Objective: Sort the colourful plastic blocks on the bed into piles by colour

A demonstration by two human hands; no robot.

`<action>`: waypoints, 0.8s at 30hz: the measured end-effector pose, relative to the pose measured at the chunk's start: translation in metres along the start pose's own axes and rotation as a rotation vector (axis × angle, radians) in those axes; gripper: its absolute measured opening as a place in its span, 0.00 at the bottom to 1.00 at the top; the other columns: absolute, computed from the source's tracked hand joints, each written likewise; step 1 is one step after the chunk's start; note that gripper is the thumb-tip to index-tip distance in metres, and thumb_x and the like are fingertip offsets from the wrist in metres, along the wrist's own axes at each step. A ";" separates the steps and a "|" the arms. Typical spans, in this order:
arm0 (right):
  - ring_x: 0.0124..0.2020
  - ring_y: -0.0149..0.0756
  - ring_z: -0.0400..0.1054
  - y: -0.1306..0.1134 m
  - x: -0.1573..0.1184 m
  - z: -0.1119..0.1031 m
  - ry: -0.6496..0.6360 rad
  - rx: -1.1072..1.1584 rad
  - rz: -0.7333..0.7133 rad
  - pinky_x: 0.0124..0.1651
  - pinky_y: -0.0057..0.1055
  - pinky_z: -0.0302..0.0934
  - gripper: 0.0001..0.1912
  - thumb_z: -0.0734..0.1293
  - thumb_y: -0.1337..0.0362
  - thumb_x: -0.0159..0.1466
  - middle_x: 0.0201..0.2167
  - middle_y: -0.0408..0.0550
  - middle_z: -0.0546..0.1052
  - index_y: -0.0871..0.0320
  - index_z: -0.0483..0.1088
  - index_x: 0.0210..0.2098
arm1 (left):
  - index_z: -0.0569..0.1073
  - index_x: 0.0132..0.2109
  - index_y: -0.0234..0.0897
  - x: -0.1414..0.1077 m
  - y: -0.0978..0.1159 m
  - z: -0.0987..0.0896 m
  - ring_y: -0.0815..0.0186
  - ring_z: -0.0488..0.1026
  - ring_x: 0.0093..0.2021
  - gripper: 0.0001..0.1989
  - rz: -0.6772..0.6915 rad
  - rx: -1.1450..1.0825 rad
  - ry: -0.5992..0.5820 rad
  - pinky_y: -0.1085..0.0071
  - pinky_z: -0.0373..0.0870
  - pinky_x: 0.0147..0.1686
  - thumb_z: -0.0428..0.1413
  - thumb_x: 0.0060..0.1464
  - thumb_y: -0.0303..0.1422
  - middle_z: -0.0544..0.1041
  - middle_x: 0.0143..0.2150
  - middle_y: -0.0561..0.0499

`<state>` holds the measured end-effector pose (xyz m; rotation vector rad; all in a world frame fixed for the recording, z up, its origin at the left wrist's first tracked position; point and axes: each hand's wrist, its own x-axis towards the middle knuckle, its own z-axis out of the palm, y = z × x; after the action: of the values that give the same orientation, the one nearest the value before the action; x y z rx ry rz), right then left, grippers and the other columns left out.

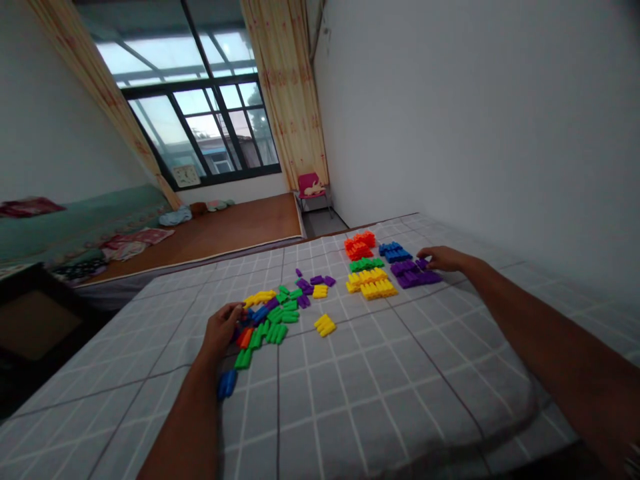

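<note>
My left hand [226, 323] is closed at the left end of a loose spread of green blocks [276, 333], with blue, orange and yellow ones beside its fingertips; what it grips, if anything, is hidden. To the right, my right hand [443, 258] pinches a small purple block [423, 264] over the purple pile [410, 275]. Left of that hand are the blue pile [395, 251], orange pile [359, 245], green pile [367, 265] and yellow pile [373, 283]. Loose purple blocks [303, 287] and a yellow piece [325, 325] lie between the hands.
A grey checked cloth [350, 387] covers the surface under the blocks. A blue block [227, 385] lies near my left forearm. Behind are a brown mat [235, 230], a pink chair [309, 183] and a window; a white wall [475, 120] rises at the right.
</note>
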<state>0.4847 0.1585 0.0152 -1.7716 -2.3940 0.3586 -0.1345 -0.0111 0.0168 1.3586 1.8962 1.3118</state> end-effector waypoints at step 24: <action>0.48 0.43 0.70 -0.326 0.023 0.086 0.070 0.178 -0.784 0.51 0.39 0.62 0.18 0.63 0.70 0.61 0.47 0.50 0.78 0.53 0.74 0.49 | 0.75 0.35 0.36 0.014 -0.035 0.009 0.65 0.73 0.28 0.14 0.187 -0.051 0.047 0.70 0.69 0.32 0.54 0.49 0.41 0.77 0.26 0.51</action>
<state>0.1560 0.0809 0.0207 -0.6644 -2.6546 0.3700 -0.1491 0.0033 -0.0158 1.5214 1.7874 1.4838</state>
